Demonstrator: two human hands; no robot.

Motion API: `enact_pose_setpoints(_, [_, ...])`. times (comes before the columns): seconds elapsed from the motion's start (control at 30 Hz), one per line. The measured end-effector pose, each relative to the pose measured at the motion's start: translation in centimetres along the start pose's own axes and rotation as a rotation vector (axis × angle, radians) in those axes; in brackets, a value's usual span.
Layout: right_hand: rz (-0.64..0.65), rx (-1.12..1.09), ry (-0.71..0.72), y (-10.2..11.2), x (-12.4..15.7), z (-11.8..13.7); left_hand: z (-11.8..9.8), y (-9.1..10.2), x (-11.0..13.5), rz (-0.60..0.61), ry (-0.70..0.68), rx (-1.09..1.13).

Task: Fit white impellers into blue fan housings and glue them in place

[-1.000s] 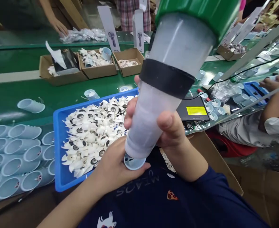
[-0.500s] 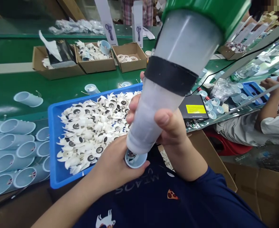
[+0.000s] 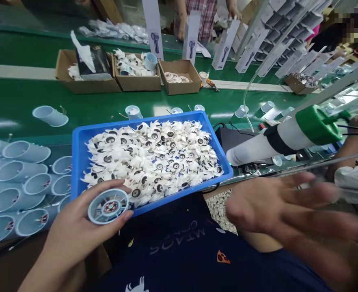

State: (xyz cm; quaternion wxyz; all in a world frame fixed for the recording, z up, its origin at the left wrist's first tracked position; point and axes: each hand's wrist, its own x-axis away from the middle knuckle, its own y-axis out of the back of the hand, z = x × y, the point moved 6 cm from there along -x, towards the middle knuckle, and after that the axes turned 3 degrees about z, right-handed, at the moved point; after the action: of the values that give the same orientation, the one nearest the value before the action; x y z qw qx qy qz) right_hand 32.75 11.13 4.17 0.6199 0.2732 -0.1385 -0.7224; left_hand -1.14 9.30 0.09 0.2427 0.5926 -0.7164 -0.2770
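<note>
My left hand (image 3: 72, 231) holds a round pale-blue plastic part with a spoked grille (image 3: 108, 206) at its rim, just in front of the blue tray's near edge. My right hand (image 3: 276, 211) is spread open and blurred, holding nothing. The closest thing to it is a frosted white cylinder tool with a green cap and black band (image 3: 281, 140), which hangs tilted to the right, beyond my fingers and touching neither hand. A blue tray (image 3: 81, 162) lies heaped with white finned parts with dark centres (image 3: 154, 156).
Pale-blue plastic cups (image 3: 14, 190) lie stacked at left on a green conveyor belt (image 3: 23, 91). Cardboard boxes of parts (image 3: 136, 77) stand beyond the tray. A black device (image 3: 227, 140) sits behind the tool. A co-worker's arm (image 3: 352, 138) is at right, and a person's hands are at the far side.
The cylinder tool has left both hands and swung to the right. My left hand now holds the spoked part out on its own. My right hand has opened and moved right.
</note>
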Motion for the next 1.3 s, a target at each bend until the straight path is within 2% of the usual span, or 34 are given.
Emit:
enact_pose_setpoints(0.07, [0.204, 0.107, 0.082, -4.4, -2.2, 1.0, 0.3, 0.1, 0.4, -0.001, 0.004, 0.036])
enact_pose_setpoints(0.13, [0.456, 0.353, 0.161, -9.4, -4.6, 1.3, 0.2, -0.1, 0.6, 0.038, -0.042, 0.048])
enact_pose_setpoints(0.2, [0.632, 0.590, 0.174, -13.4, -6.7, 0.6, 0.3, -0.3, 0.9, 0.059, -0.091, 0.034])
enact_pose_setpoints(0.27, [0.685, 0.678, 0.124, -15.6, -8.4, -0.3, 0.8, -0.2, 1.3, 0.056, -0.110, 0.021])
enact_pose_setpoints(0.33, [0.696, 0.683, 0.061, -16.7, -9.3, -0.9, 1.6, 0.0, 1.7, 0.048, -0.109, 0.021])
enact_pose_setpoints(0.47, [0.726, 0.653, -0.084, -17.1, -9.7, -1.3, 2.6, 0.0, 2.0, 0.046, -0.104, 0.043])
enact_pose_setpoints(0.6, [0.716, 0.602, -0.190, -17.1, -9.8, -1.0, 2.0, -0.2, 1.4, 0.047, -0.097, 0.069])
enact_pose_setpoints(0.83, [0.623, 0.472, -0.198, -16.8, -9.4, -1.7, 0.3, -0.5, 1.3, 0.004, -0.123, 0.136])
enact_pose_setpoints(1.0, [0.551, 0.258, -0.194, -14.9, -7.4, -0.6, 1.2, 0.3, 2.2, -0.017, -0.106, 0.093])
enact_pose_setpoints(1.07, [0.605, 0.037, -0.201, -14.2, -5.4, 0.7, 2.1, 0.8, 2.7, -0.056, -0.074, 0.085])
enact_pose_setpoints(1.17, [0.842, -0.679, -0.334, -14.2, -0.9, 2.9, 3.5, 1.1, 3.5, -0.099, -0.019, 0.102])
enact_pose_setpoints(1.23, [0.952, -1.104, -0.453, -14.2, 2.0, 3.9, 3.7, 0.8, 3.7, -0.086, -0.040, 0.145])
enact_pose_setpoints(1.3, [0.989, -1.263, -0.538, -14.5, 4.0, 3.9, 3.2, 0.3, 3.9, -0.052, -0.103, 0.185])
